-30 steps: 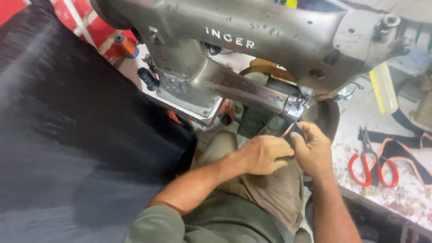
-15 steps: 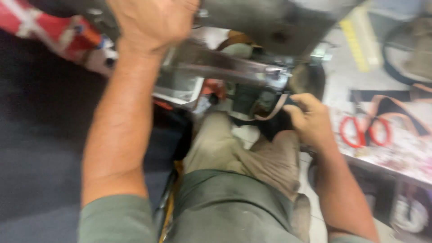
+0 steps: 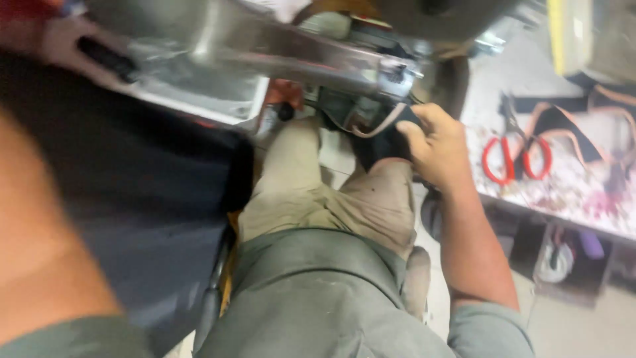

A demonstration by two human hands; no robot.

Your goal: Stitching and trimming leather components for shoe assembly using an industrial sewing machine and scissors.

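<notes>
My right hand [image 3: 440, 149] is closed on a dark workpiece [image 3: 379, 146] with a tan strip along its edge. It holds the piece up against the tip of the grey sewing machine's arm [image 3: 311, 56], just above my right knee [image 3: 377, 199]. Of my left arm only the blurred forearm [image 3: 40, 245] shows at the lower left. It rises out of the frame, and the hand itself is hidden.
A wide black sheet [image 3: 132, 192] covers the surface at the left under the machine. On the speckled table [image 3: 583, 199] at the right lie red-handled scissors [image 3: 513, 159] and black and tan straps [image 3: 563, 113]. Small items sit below that table.
My left hand left its place beside the right hand, rose to the machine's top and has gone out of frame. The right hand stays at the arm's tip. The view has dipped lower.
</notes>
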